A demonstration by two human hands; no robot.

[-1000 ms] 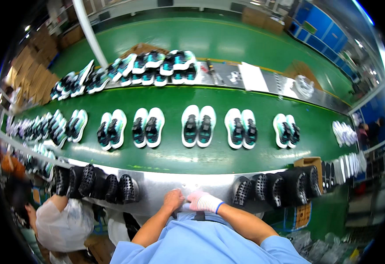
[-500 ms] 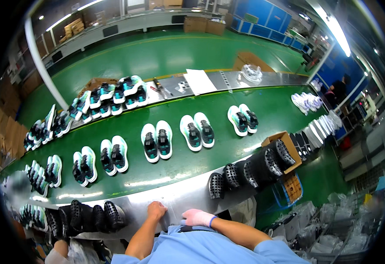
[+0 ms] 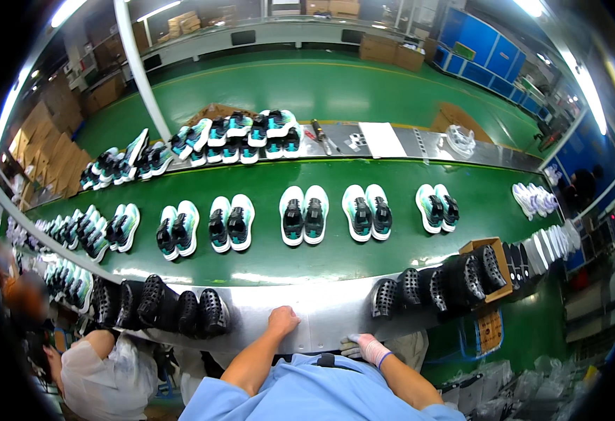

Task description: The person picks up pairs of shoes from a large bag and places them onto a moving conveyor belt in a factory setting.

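My bare left hand (image 3: 284, 320) rests, fingers curled into a loose fist, on the metal ledge (image 3: 251, 309) in front of me. Nothing shows in it. My right hand (image 3: 366, 348), in a pale pink and grey glove, is low at the ledge's near edge, close to my body. Its fingers point left, loosely bent and slightly apart, with nothing seen in them. Beyond the ledge, a pair of white, teal and black sneakers (image 3: 304, 216) stands on the green work surface (image 3: 272, 270), with more such pairs spaced out on both sides.
Black perforated shoe-shaped pieces stand on the ledge, one group (image 3: 213, 312) left, another (image 3: 409, 288) right by a cardboard box (image 3: 507, 281). Stacked sneakers (image 3: 251, 133), a screwdriver (image 3: 320, 133) and white paper (image 3: 382, 140) lie on the far shelf. A co-worker (image 3: 111, 375) is at lower left.
My view has turned left, so the scene sits farther right. The gloved right hand has turned slightly and its grey fingertips now show. My left hand stays on the ledge.
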